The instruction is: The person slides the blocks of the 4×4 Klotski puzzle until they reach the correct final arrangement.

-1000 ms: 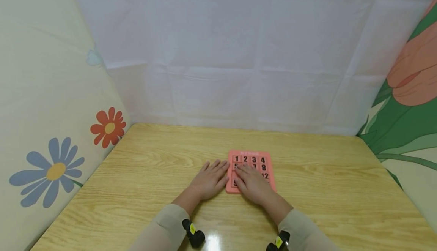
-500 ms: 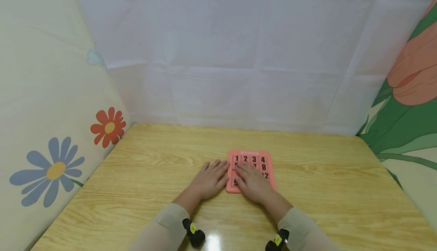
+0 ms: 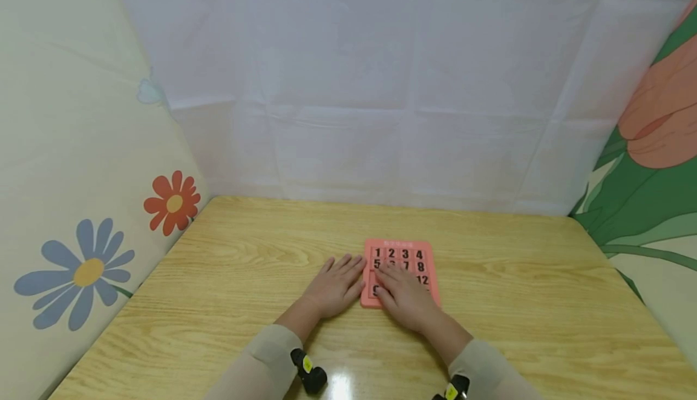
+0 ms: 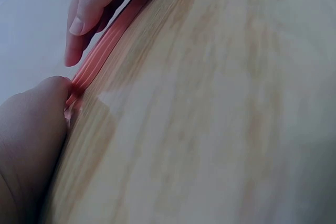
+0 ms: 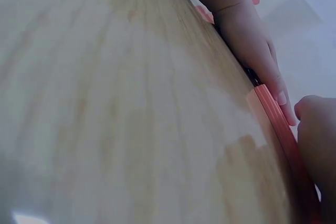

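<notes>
A pink sliding number puzzle point(image 3: 399, 244) lies flat on the wooden table, its printed digits facing up. Row one reads 1 to 4; 5, 7, 8 and 12 also show, while other tiles are covered. My left hand point(image 3: 333, 287) rests beside it, fingers extended, at its left edge; the left wrist view shows the thumb by the puzzle's ridged side point(image 4: 100, 56). My right hand point(image 3: 407, 297) reaches over the lower part of the board, fingers nearly straight on the tiles. A dark gap shows at the left of row three, above a partly covered 9.
The wooden table point(image 3: 261, 236) extends on both sides of the puzzle. A white cloth point(image 3: 348, 85) hangs behind it, and flower-printed cloths point(image 3: 65, 146) stand at the left and right. Black cameras point(image 3: 311, 376) are strapped to both wrists.
My right hand has shifted slightly to the right and toward me, so more of the 5 and 6 shows. The left hand and the puzzle frame have stayed put.
</notes>
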A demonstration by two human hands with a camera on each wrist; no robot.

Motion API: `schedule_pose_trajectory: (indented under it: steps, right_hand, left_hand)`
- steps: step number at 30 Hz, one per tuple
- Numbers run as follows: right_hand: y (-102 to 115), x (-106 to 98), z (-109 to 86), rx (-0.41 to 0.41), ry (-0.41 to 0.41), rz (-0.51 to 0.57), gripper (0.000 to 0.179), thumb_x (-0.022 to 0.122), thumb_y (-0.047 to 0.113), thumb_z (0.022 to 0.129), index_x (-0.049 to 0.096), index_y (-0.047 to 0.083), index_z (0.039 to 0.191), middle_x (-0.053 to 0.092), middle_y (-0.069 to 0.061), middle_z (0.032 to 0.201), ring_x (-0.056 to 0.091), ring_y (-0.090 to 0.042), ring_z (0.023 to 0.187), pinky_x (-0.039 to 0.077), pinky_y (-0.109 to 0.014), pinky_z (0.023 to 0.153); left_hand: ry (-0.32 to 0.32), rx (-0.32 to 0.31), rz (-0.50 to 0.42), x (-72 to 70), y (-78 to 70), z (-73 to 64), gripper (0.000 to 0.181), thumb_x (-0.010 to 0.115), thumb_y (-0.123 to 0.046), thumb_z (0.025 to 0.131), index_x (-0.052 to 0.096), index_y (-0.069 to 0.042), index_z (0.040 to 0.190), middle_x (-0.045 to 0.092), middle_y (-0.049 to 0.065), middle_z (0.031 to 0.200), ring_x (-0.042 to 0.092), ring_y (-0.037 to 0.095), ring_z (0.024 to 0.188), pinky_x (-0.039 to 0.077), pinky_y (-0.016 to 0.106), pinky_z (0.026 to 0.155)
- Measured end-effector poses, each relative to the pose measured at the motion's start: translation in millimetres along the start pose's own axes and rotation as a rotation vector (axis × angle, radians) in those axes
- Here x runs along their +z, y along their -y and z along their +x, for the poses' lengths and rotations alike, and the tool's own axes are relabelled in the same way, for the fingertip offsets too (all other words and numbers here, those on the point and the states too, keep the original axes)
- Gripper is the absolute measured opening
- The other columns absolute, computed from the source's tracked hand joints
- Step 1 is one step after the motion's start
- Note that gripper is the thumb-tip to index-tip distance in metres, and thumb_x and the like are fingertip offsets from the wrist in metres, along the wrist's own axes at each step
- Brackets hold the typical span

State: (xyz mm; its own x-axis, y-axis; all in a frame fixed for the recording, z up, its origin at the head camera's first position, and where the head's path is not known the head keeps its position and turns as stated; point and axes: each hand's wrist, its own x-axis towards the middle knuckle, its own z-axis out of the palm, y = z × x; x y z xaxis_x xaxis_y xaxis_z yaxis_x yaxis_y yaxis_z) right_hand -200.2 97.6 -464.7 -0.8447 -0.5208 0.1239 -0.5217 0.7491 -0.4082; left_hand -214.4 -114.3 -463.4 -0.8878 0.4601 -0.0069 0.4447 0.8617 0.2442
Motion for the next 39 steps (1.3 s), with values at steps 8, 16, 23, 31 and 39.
schedule_pose_trajectory:
  steps: [8, 16, 23, 31, 39]
  right_hand:
    - [4, 0, -14.4, 0.003, 0.015, 0.033, 0.047, 0.042, 0.033, 0.104, 0.049, 0.011, 0.145, 0.043, -0.007, 0.154, 0.034, -0.031, 0.146, 0.024, -0.049, 0.122]
    - [6, 0, -27.4, 0.003, 0.022, 0.059, 0.047, 0.041, 0.035, 0.104, 0.051, 0.012, 0.144, 0.043, -0.006, 0.154, 0.034, -0.030, 0.146, 0.025, -0.050, 0.121]
    - [10, 1, -34.9, -0.006, 0.045, 0.080, 0.046, 0.042, 0.034, 0.104, 0.050, 0.012, 0.144, 0.042, -0.006, 0.155, 0.033, -0.031, 0.147, 0.024, -0.051, 0.121]
    - [12, 1, -38.1, -0.028, 0.050, 0.060, 0.045, 0.042, 0.033, 0.104, 0.052, 0.013, 0.143, 0.046, -0.007, 0.152, 0.036, -0.030, 0.145, 0.025, -0.051, 0.121]
    - [11, 2, -36.3, -0.027, 0.046, 0.054, 0.045, 0.043, 0.033, 0.104, 0.052, 0.012, 0.144, 0.045, -0.007, 0.153, 0.035, -0.031, 0.145, 0.026, -0.051, 0.121]
  left_hand:
    - [0.002, -0.006, -0.002, 0.2, 0.5, -0.3, 0.057, 0.032, -0.042, 0.106, 0.029, -0.015, 0.155, 0.029, 0.002, 0.162, 0.022, 0.027, 0.152, 0.014, 0.052, 0.124]
    - [0.004, -0.009, 0.000, 0.6, 0.9, -0.3, 0.057, 0.031, -0.042, 0.106, 0.029, -0.015, 0.156, 0.029, 0.002, 0.162, 0.022, 0.027, 0.152, 0.014, 0.051, 0.124]
    - [0.000, -0.007, -0.004, 1.7, 1.6, -0.2, 0.056, 0.032, -0.041, 0.106, 0.029, -0.015, 0.155, 0.029, 0.002, 0.162, 0.022, 0.027, 0.152, 0.014, 0.051, 0.124]
    - [-0.003, -0.006, 0.002, 2.5, 1.8, 0.7, 0.056, 0.032, -0.041, 0.106, 0.030, -0.015, 0.155, 0.030, 0.002, 0.161, 0.022, 0.027, 0.152, 0.014, 0.051, 0.124]
    - [-0.002, -0.010, -0.001, 2.3, 1.2, 1.2, 0.056, 0.032, -0.041, 0.106, 0.029, -0.015, 0.155, 0.029, 0.002, 0.162, 0.022, 0.026, 0.152, 0.013, 0.051, 0.124]
